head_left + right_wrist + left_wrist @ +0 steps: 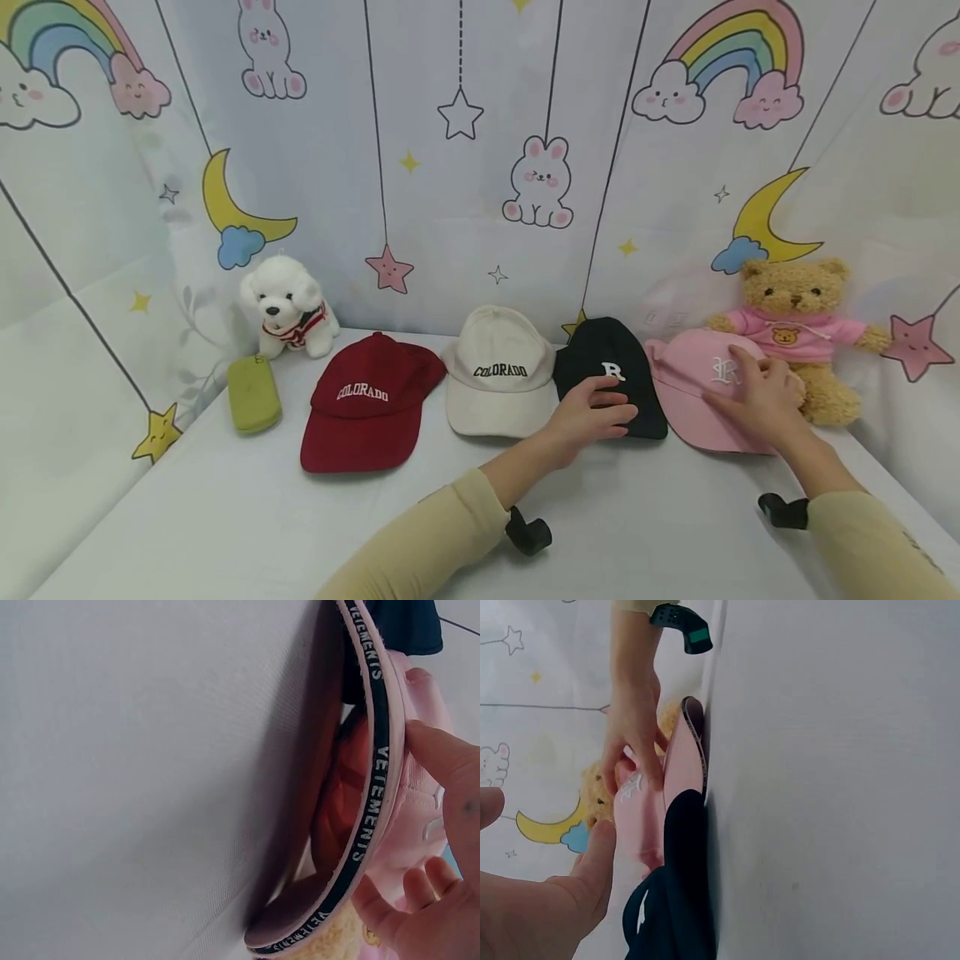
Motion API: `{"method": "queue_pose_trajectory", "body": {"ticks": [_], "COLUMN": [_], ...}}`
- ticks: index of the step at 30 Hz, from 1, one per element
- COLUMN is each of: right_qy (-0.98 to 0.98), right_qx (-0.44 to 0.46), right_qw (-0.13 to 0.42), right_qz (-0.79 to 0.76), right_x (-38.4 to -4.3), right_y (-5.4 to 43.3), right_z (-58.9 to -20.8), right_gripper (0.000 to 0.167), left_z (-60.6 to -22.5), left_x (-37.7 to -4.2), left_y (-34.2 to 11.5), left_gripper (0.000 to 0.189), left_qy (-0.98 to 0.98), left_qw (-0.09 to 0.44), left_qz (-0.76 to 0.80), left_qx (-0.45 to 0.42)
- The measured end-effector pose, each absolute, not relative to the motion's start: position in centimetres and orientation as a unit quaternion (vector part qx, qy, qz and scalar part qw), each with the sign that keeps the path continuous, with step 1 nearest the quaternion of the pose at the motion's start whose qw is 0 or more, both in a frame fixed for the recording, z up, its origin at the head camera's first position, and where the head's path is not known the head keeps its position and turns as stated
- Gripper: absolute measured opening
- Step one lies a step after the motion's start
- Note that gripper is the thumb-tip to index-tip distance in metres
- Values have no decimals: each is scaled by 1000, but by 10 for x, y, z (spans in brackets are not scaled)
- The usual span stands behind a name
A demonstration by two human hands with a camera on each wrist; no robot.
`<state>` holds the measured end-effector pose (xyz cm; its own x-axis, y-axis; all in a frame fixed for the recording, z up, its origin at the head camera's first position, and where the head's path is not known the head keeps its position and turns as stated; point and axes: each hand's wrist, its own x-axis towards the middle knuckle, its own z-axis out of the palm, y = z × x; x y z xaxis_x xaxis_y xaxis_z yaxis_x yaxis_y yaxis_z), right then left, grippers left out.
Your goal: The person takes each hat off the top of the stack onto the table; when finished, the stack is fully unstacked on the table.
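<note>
In the head view, my right hand [765,400] holds the pink cap [690,367] at the front of its crown, thumb and fingers on either side of the white embroidered letter. From the right wrist, the cap's curved brim [379,750] shows a dark band lettered VETEMENTS, with the thumb against it. My left hand [592,417], its fingers loosely spread, hovers before the black cap [607,350] with a white R. The left wrist view has that hand at the lower left, holding nothing. A cream cap [498,367] and a dark red cap [371,400] lie farther left.
A teddy bear [798,292] in a pink top sits behind the pink cap. On the left, a white plush dog [288,300] sits beside a green pouch [253,396]. A patterned curtain [450,208] hangs behind the white table [637,533].
</note>
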<state>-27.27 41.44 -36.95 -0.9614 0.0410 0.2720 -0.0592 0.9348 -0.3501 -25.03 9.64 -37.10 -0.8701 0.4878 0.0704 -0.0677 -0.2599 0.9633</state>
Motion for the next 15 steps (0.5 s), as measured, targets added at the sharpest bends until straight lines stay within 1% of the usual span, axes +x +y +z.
{"method": "queue_pose_trajectory", "body": {"ticks": [5,15], "right_qy": [-974,-976], "right_qx": [2,-1], "right_qw": [136,113], "right_qz": [180,188], "right_x": [-277,-286], "right_y": [416,419], "right_z": [-369,-367], "right_gripper": [98,101], "left_z": [-372,-372], "left_x": [-251,-252], "left_y": [86,70], "left_gripper": [58,59], "left_qy": [574,579], "left_qw": [182,177], "left_qz": [776,773], "left_qx": [187,190]}}
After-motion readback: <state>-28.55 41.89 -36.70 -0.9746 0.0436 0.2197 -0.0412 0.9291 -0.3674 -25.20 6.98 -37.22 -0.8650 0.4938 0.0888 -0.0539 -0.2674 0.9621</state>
